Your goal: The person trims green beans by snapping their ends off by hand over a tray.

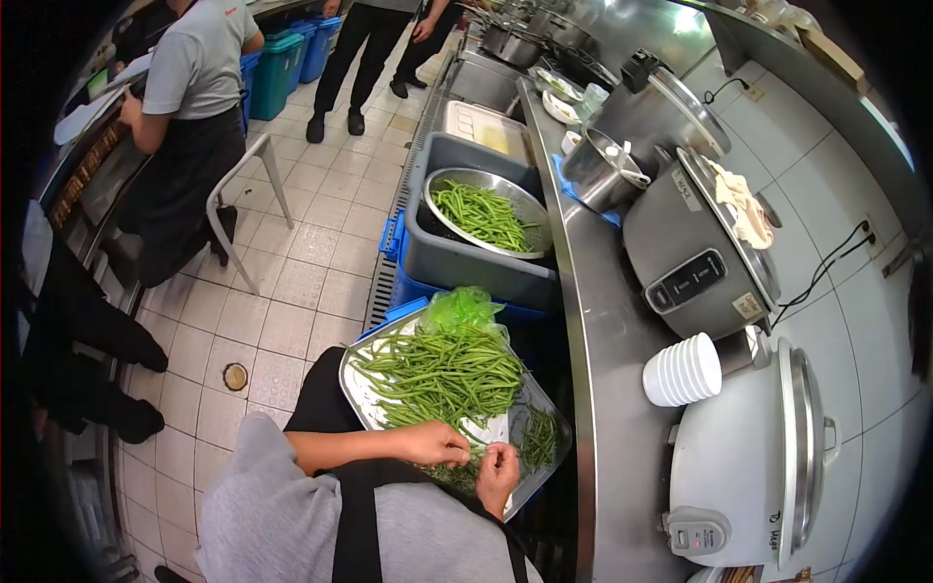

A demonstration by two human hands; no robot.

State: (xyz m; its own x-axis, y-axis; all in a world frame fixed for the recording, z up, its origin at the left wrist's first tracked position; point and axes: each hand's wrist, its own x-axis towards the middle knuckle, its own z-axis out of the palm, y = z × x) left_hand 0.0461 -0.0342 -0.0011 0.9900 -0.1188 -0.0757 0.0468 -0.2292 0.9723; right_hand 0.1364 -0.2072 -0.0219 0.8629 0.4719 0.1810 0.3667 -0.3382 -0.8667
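Note:
Fingertips of my left hand [437, 444] are pinched together, and close beside them my right hand [499, 476] is closed in a pinch too. A green bean, mostly covered by the fingers, appears to run between both hands. Under them is a metal tray [561, 464] lined with white. A large heap of long green beans [452, 374] fills its far side. Small bean trimmings [540, 437] lie at its right corner, and more green bits show below my hands. At the tray's far edge rests a light green plastic bag [463, 309].
Beyond the tray, a grey tub [476, 267] holds a metal colander [539, 219] of green beans. Along the right, a steel counter [612, 389] carries rice cookers [705, 262] and stacked white cups [682, 371]. A stool [260, 204] and other people [199, 78] are at left.

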